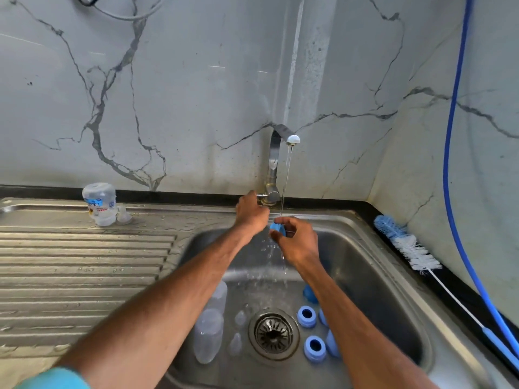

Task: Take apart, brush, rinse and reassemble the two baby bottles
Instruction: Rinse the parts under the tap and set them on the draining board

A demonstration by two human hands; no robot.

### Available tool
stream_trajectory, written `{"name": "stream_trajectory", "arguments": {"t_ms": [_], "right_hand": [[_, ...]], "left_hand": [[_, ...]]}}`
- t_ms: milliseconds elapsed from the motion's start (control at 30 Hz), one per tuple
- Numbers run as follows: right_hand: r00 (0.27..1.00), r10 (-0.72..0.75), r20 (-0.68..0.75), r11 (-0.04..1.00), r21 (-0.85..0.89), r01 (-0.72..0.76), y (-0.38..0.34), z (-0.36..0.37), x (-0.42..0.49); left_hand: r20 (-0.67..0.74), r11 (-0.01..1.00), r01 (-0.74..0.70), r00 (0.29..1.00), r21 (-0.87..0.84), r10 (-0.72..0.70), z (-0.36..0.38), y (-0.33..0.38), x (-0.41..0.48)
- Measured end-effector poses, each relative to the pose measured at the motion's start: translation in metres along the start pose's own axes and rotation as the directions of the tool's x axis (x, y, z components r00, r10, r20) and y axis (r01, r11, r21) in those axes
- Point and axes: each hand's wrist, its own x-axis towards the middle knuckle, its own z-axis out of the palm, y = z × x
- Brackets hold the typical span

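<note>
My right hand (297, 240) holds a small blue bottle part (277, 229) under the thin stream from the tap (273, 164). My left hand (250, 210) grips the tap's lever at its base. In the sink basin (393, 276) lie two clear bottle bodies (209, 335) at the left, two clear teats (237, 332) beside the drain (273, 335), and several blue rings and caps (306, 316) at the right, partly hidden by my right forearm. A blue and white bottle brush (407, 242) lies on the counter at the right.
An upturned clear bottle with a printed label (99, 203) and a small clear piece (124, 214) stand on the wet ribbed drainboard (84, 262) at the back left. A blue hose (452, 164) hangs along the right wall. Marble wall behind.
</note>
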Motion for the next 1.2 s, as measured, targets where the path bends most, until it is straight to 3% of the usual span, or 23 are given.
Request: {"name": "stream_trajectory", "arguments": {"t_ms": [133, 233, 300, 333, 467, 600, 700, 867, 1033, 1200], "right_hand": [[1.000, 0.000, -0.009, 1.000, 0.028, 0.001, 0.004, 0.002, 0.001], [1.000, 0.021, -0.011, 0.998, 0.061, -0.020, 0.002, 0.002, 0.002], [0.999, 0.034, -0.013, 0.997, 0.073, -0.032, 0.000, 0.002, 0.001], [0.999, 0.041, -0.011, 0.995, 0.086, -0.040, 0.000, 0.001, 0.001], [0.998, 0.060, 0.014, 0.992, 0.107, -0.061, -0.003, -0.002, 0.000], [0.996, 0.064, 0.058, 0.981, 0.181, -0.073, -0.006, -0.005, -0.002], [0.982, 0.140, 0.131, 0.927, 0.331, -0.176, -0.013, -0.004, -0.005], [0.925, 0.250, 0.287, 0.888, 0.313, -0.337, -0.025, 0.008, -0.020], [0.883, 0.327, 0.336, 0.841, 0.323, -0.434, -0.047, 0.029, -0.028], [0.772, 0.340, 0.536, 0.718, 0.382, -0.581, -0.077, 0.053, -0.036]], "left_hand": [[-0.115, 0.952, 0.144, 0.977, -0.270, -0.180, 0.007, 0.012, 0.019], [-0.097, 0.773, 0.222, 0.935, -0.595, -0.342, 0.008, 0.009, 0.024], [-0.055, 0.662, 0.220, 0.928, -0.716, -0.368, 0.007, 0.009, 0.024], [-0.055, 0.653, 0.197, 0.937, -0.731, -0.344, 0.007, 0.011, 0.023], [-0.088, 0.822, 0.045, 0.989, -0.568, -0.115, 0.014, 0.032, 0.016], [0.020, 0.935, -0.116, 0.991, -0.336, 0.130, 0.013, 0.039, 0.005], [0.143, 0.965, -0.144, 0.974, -0.220, 0.178, -0.002, 0.026, -0.004], [0.156, 0.964, -0.253, 0.952, -0.081, 0.263, -0.036, -0.007, -0.045], [0.254, 0.929, -0.368, 0.903, 0.041, 0.347, -0.096, -0.031, -0.081], [0.200, 0.882, -0.459, 0.879, 0.106, 0.433, -0.146, -0.047, -0.092]]}}
